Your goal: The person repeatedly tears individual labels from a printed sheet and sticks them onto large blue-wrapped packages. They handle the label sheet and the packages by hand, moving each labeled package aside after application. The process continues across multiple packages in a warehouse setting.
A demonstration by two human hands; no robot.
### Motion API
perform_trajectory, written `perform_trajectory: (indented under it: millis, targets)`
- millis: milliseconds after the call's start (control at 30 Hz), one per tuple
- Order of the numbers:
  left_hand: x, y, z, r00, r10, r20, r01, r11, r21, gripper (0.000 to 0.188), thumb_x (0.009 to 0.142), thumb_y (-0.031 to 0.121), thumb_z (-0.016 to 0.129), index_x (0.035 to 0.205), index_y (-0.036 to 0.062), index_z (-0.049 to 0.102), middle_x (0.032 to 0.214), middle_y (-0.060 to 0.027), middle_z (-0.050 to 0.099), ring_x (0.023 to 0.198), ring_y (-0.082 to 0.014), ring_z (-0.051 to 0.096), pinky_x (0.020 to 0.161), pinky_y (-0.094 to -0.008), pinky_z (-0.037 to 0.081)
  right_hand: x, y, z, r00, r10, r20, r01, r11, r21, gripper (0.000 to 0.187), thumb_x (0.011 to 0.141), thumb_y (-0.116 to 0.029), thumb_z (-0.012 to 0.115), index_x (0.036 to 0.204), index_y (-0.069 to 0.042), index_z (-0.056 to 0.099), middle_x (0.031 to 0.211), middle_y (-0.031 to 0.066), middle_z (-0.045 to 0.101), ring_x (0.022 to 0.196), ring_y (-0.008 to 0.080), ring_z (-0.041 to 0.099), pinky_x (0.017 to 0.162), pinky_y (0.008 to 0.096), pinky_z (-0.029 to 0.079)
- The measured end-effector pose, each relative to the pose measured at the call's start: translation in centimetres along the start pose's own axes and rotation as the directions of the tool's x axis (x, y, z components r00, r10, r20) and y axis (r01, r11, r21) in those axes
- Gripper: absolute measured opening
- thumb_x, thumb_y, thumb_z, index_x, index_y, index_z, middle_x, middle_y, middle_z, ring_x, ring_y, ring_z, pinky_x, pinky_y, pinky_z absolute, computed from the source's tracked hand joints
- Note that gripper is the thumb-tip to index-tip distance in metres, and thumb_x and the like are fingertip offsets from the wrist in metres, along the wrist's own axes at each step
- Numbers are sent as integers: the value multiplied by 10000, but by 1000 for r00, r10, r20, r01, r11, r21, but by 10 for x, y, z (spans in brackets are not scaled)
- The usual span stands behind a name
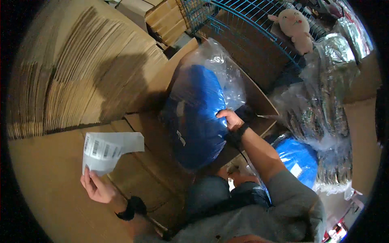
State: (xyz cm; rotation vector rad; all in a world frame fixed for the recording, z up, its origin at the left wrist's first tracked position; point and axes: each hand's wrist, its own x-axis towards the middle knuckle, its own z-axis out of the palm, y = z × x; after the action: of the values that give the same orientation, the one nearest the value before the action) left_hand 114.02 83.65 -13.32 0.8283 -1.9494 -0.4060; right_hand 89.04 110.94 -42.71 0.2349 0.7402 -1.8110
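My left hand [98, 187] pinches the lower corner of a white barcode label sheet [107, 148], which is held out over brown cardboard. The sheet bends, and a strip of it sticks out to the right. My right hand [230, 120] grips the right side of a big blue bundle [198, 117] wrapped in clear plastic. The bundle leans at a tilt within an open cardboard box [259, 95], and small pale patches show on its left side. My right thumb lies on the plastic, while the other fingers are partly hidden.
Tall stacks of flattened cartons [89, 69] rise at the left. A blue wire basket [247, 20] with a pink plush toy [296, 30] stands at the far right. Along the right lie plastic-wrapped packs [330, 121] and another blue bundle [298, 160]. Clear film [231, 73] bulges behind the held bundle.
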Motion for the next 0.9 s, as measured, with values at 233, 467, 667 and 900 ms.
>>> perform_trajectory:
  millis: [233,467,667,900]
  targets:
    - [-57,-24,37,928,186,324,-232,966,111,183,829,-2,513,979,-74,589,878,-104,474,747,-166,462,632,-252,376,70,75,-276,894,-1,-447,-89,979,-181,244,714,-214,547,843,-17,608,950,144,606,888,279,564,793,357,446]
    - [-85,-25,83,836,223,502,-326,937,127,182,821,-3,512,980,-41,592,859,-90,480,710,-151,443,587,-243,343,81,85,-312,728,-503,-465,-56,632,-773,516,625,-220,710,1056,-49,483,1027,156,545,957,312,528,861,380,408]
    - [-93,10,102,866,99,490,-184,974,129,190,819,-6,502,985,-23,592,903,-72,474,790,-157,462,656,-252,358,57,43,-262,234,-625,-745,-518,567,-640,836,516,-318,774,1243,-140,401,1080,203,514,1096,309,461,933,366,399]
    - [-97,71,137,830,-104,548,140,990,-24,144,822,22,516,938,-23,590,936,-71,478,833,-159,467,723,-266,366,-63,-4,-188,680,-430,-594,-153,709,-688,451,746,-187,623,1131,21,515,1060,114,579,956,200,533,817,298,417]
